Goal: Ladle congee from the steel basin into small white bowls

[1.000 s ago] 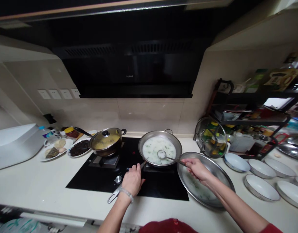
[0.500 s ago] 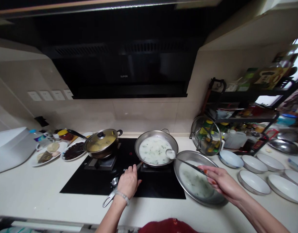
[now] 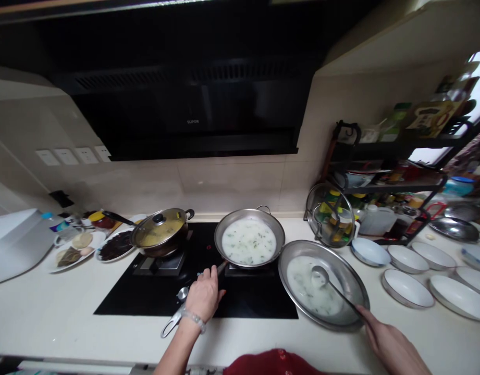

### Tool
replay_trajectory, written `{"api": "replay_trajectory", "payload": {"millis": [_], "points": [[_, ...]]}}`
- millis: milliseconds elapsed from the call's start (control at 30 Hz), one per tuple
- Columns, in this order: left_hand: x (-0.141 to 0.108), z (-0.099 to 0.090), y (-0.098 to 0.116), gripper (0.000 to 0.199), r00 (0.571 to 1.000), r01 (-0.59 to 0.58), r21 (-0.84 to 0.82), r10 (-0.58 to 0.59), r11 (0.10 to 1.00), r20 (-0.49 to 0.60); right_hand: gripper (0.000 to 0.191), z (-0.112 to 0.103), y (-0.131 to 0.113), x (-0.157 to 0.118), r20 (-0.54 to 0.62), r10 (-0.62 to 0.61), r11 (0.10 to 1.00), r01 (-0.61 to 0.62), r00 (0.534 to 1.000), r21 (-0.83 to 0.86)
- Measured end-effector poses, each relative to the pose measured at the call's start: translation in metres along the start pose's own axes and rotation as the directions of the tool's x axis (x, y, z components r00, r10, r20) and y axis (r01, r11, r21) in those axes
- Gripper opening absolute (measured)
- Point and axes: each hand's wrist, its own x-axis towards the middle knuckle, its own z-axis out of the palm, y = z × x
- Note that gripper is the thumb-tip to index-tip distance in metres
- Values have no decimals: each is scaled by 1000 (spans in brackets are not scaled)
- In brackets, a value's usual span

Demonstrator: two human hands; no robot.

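Observation:
My left hand (image 3: pixel 204 296) is closed around the long metal handle (image 3: pixel 171 324) of a wok (image 3: pixel 280 238). The wok sits on the right burner and holds white soup (image 3: pixel 248 241) with green bits. In my right hand (image 3: pixel 392 341) is a ladle (image 3: pixel 339 293), gripped by its dark handle. The ladle's bowl is over a wide metal basin (image 3: pixel 351 276), at the surface of a similar white, green-flecked soup (image 3: pixel 312 291). The basin stands on the counter right of the stove, close beside the wok.
A lidded pan (image 3: pixel 161 242) is on the left burner. Plates of food (image 3: pixel 113 246) lie left of it. Several white bowls (image 3: pixel 407 288) stand on the right counter. A glass lid (image 3: pixel 329 214) leans by a spice rack (image 3: pixel 388 188). The range hood (image 3: pixel 200 140) overhangs the stove.
My right hand has moved right and towards me, carrying the ladle's bowl from the wok's right edge to the basin. My left hand stays on the wok handle.

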Motion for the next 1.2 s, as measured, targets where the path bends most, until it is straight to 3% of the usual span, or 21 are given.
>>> {"api": "replay_trajectory", "payload": {"millis": [67,167,267,333,433,567,733,833,1000,1067,1200], "points": [[0,0,0,61,1000,1,1,-1,1000,-1,57,6,1,-7,52,-26,983,35,998,-178],[0,0,0,61,1000,7,3,-7,1000,7,58,2,4,-6,12,-32,980,34,999,-195],[-1,-1,0,61,1000,12,1,-12,1000,11,48,-14,4,7,-157,35,998,-27,987,50],[-1,-2,1,62,1000,13,-4,-13,1000,12,49,-30,-4,15,-249,80,963,-11,965,270],[-1,-3,1,62,1000,14,-9,-14,1000,14,51,-52,-33,22,-276,70,882,70,959,466],[-1,-3,1,62,1000,12,-12,-12,1000,9,55,-64,-89,33,-195,-95,863,179,976,473],[-1,-1,1,63,1000,22,-27,-22,999,1,46,-53,-146,62,-157,-287,892,324,945,316],[-2,-2,2,64,1000,24,-37,-24,999,2,46,-44,-167,78,-69,-350,912,357,934,200],[-1,-3,2,64,1000,22,-33,-22,999,-19,45,-32,-184,92,19,-349,934,346,937,87],[-1,-2,2,63,999,24,-30,-24,999,-22,44,-29,-188,96,31,-338,932,330,941,151],[-1,1,2,64,999,30,-30,-30,999,-20,34,-30,-193,100,49,-244,850,189,969,493]]}}
